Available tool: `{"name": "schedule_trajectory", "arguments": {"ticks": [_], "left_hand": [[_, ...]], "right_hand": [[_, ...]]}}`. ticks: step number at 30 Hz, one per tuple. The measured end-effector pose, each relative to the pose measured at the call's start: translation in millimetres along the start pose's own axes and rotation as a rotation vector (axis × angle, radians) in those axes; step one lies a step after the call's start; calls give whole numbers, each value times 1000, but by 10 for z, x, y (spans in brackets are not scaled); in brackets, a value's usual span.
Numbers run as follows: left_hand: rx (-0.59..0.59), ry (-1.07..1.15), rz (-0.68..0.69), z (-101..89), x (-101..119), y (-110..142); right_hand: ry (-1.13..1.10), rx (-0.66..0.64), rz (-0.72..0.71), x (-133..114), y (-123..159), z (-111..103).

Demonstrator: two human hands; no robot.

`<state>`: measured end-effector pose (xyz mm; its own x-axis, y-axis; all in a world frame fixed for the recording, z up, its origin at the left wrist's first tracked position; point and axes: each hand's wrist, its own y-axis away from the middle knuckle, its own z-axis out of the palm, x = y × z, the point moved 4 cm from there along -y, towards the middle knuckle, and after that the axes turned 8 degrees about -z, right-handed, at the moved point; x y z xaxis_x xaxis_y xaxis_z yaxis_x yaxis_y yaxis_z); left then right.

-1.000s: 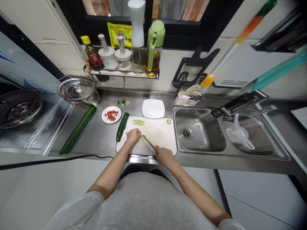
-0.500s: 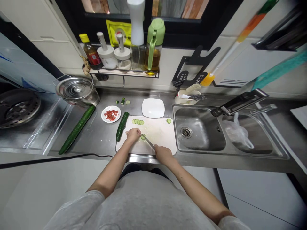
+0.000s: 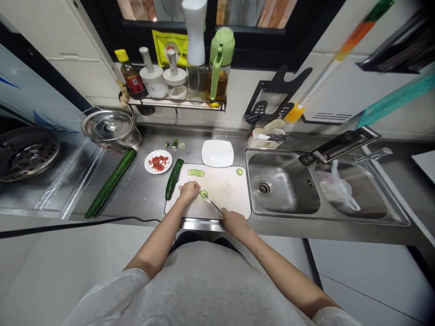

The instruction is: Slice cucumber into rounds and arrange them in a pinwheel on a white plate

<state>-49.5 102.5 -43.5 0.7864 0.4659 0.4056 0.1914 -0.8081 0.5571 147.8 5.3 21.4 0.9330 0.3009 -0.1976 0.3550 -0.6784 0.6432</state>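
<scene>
My right hand (image 3: 235, 222) is closed round the handle of a small knife (image 3: 215, 205), its blade pointing up and left. Just past the blade tip, a round cucumber slice (image 3: 203, 194) lies flat on the white cutting board (image 3: 231, 190). My left hand (image 3: 189, 190) is beside that slice, fingertips drawn together; whatever is between them is too small to make out. A row of overlapping cucumber slices (image 3: 196, 173) lies higher up on the board, and a cucumber end piece (image 3: 239, 171) sits at its upper right corner. One cut cucumber (image 3: 174, 179) leans along the board's left edge.
A long whole cucumber (image 3: 110, 183) lies on the steel counter at left, near a lidded pot (image 3: 110, 129). A plate of chopped red pieces (image 3: 158, 162) and a white dish (image 3: 217, 153) stand behind. The sink (image 3: 282, 181) is at right; a condiment rack (image 3: 176, 103) hangs above.
The knife and my right hand have shifted slightly right and down, so the blade is off the slice, which now shows more fully. My left hand is almost unmoved.
</scene>
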Motion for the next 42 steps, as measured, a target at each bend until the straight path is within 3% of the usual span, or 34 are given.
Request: {"name": "schedule_trajectory", "arguments": {"ticks": [12, 17, 21, 25, 31, 35, 42], "left_hand": [[-11, -62, 35, -15, 47, 93], [39, -157, 101, -6, 140, 210], [88, -194, 136, 22, 186, 284], [71, -158, 125, 31, 201, 311], [39, -12, 95, -34, 213, 394], [94, 92, 45, -81, 58, 500], [185, 206, -60, -106, -498, 597]], "right_hand": [[-1, 6, 26, 107, 166, 161], [-13, 50, 22, 193, 180, 81], [-57, 143, 152, 372, 151, -17], [-91, 209, 232, 503, 94, -39], [-110, 216, 239, 530, 22, 5], [-92, 208, 235, 519, 7, 36], [-90, 197, 230, 509, -3, 60]]}}
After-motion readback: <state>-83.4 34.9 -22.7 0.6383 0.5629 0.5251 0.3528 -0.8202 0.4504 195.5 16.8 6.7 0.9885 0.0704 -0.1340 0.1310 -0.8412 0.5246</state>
